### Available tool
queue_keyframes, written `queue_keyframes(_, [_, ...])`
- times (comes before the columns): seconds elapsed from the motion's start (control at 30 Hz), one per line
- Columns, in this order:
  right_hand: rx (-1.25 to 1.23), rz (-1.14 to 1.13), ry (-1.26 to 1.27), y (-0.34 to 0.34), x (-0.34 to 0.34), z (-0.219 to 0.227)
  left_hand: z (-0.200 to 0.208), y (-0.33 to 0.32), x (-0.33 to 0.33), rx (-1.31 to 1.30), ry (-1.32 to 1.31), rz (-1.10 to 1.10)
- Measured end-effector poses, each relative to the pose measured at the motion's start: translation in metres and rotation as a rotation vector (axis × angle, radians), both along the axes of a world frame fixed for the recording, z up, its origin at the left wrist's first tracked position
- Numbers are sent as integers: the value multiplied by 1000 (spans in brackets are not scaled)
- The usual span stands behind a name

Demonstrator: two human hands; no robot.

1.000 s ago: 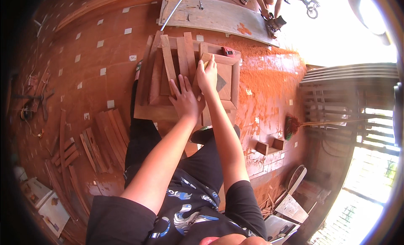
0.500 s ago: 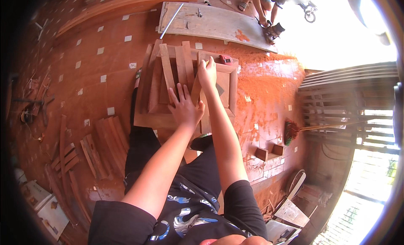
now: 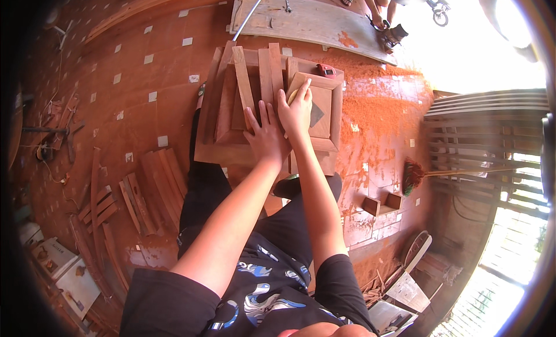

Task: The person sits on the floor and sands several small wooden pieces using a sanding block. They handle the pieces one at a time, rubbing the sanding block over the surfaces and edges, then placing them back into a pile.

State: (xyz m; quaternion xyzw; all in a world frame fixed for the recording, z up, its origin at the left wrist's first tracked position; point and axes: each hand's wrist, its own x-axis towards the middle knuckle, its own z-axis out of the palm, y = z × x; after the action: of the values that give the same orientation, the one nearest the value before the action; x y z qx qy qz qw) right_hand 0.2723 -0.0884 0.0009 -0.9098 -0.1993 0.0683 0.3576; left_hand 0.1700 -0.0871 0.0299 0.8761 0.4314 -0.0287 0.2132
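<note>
My left hand (image 3: 267, 135) lies flat with fingers spread on a short wooden piece that it partly hides, on top of a framed wooden panel (image 3: 335, 119). Closed around a small yellowish piece (image 3: 295, 96) that looks like sandpaper, my right hand (image 3: 297, 112) presses on a wooden piece (image 3: 297, 80) whose far end shows beyond the fingers. Most of the yellowish piece is hidden by the hand. Left of it, several wooden strips (image 3: 242, 76) lie lengthwise across the panel. A red tape measure (image 3: 326, 71) rests at the panel's far right corner.
Beyond the panel lies a long grey board (image 3: 313, 25), where another person's hands (image 3: 379, 21) hold a power tool (image 3: 394, 37). Orange sawdust (image 3: 382, 105) covers the floor to the right, near a broom (image 3: 413, 176) and a small wooden bracket (image 3: 382, 204). Wooden boards (image 3: 159, 180) lie at left.
My right hand has slid nearer to me along the wooden piece, uncovering its far end. My left hand keeps its place on the work. The whole view has shifted slightly.
</note>
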Motion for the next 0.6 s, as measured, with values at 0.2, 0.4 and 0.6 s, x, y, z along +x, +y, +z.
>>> queue_keyframes(0.2, [76,-43,-31,26,43,-6,-3,-2,0,53,13,5])
queue_keyframes(0.4, [-82,-25,-34,40,79,-8,-1,-2,2,31,27,25])
queue_keyframes(0.6, [-13,-3,-32,30,72,-7,-4,-4,2,46,18,36])
